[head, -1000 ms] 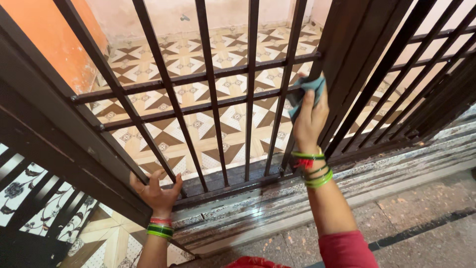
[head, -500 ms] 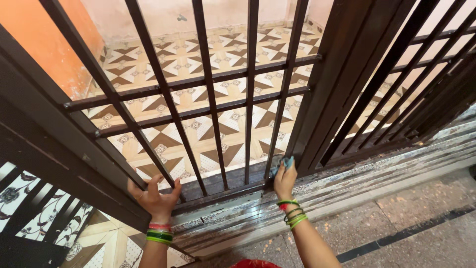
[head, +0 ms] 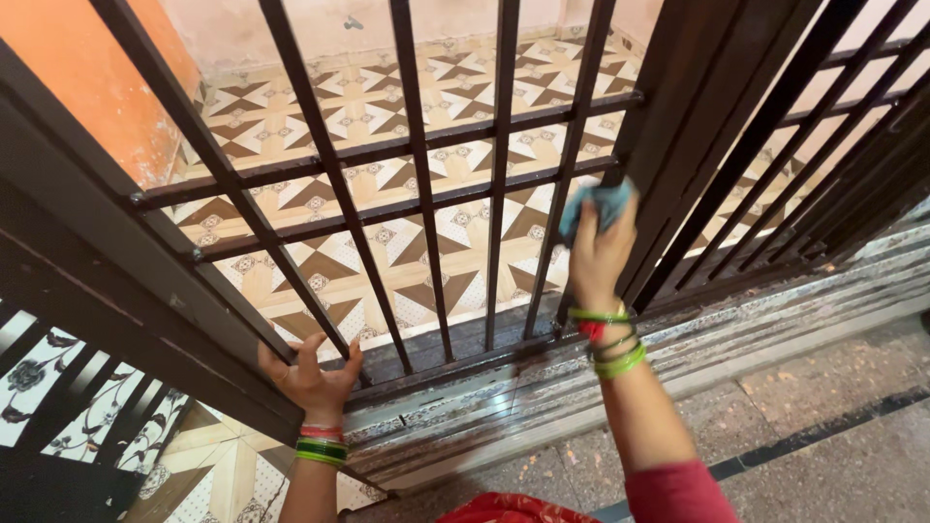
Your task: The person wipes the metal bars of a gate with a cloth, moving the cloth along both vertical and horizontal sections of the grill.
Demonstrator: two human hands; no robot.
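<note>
A dark brown metal gate (head: 417,184) with upright bars and two crossbars stands in front of me. My right hand (head: 599,254) presses a small blue cloth (head: 593,205) against an upright bar beside the gate's thick right frame, just below the lower crossbar. My left hand (head: 312,378) grips the foot of a slanting bar at the lower left. Both wrists carry green and red bangles.
Patterned brown and cream floor tiles (head: 387,107) lie behind the gate. An orange wall (head: 92,77) rises at the left. A worn stone threshold (head: 601,387) runs under the gate, with grey floor (head: 833,436) at the lower right. More bars (head: 823,145) extend to the right.
My right hand with the cloth went down the bar to its foot, then came back up to just below the lower crossbar. My left hand kept its grip.
</note>
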